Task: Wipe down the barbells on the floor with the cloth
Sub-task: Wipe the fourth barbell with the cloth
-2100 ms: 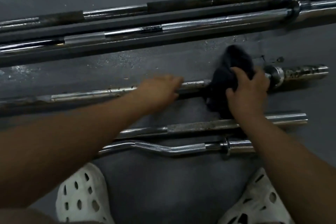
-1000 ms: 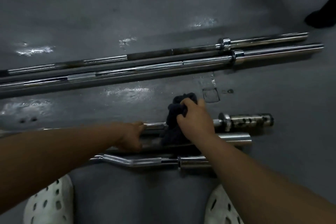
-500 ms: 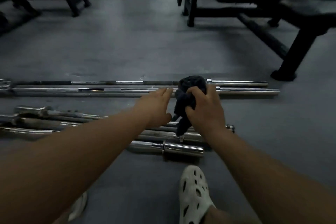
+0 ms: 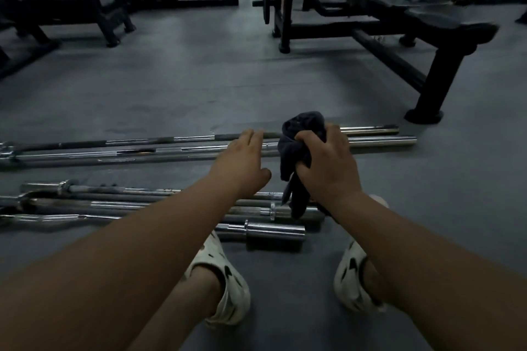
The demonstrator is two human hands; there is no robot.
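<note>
Two long barbells [image 4: 379, 140] lie side by side on the floor [image 4: 199, 88] just beyond the cloth [image 4: 299, 148], as the head view has it. Their long axes run left to right across the room. Their right ends point out to the right of the cloth, and the rest stretches well off to its left.

The right hand [image 4: 328, 168] has its grip clamped on the cloth, a dark bunch with a tail hanging down. The left hand [image 4: 242, 165] sits just left of the cloth, fingers straight and apart, holding nothing. Whether either hand touches a bar I cannot tell.

On the near side of the cloth, toward the person's white clogs [image 4: 228, 293], a cluster of shorter bars [image 4: 128, 204] lies along the same line.

I'd judge the far pair comes next. The cloth hand is the nearer to their right ends, so the wipe would run sideways along the shaft, not across it.
</note>
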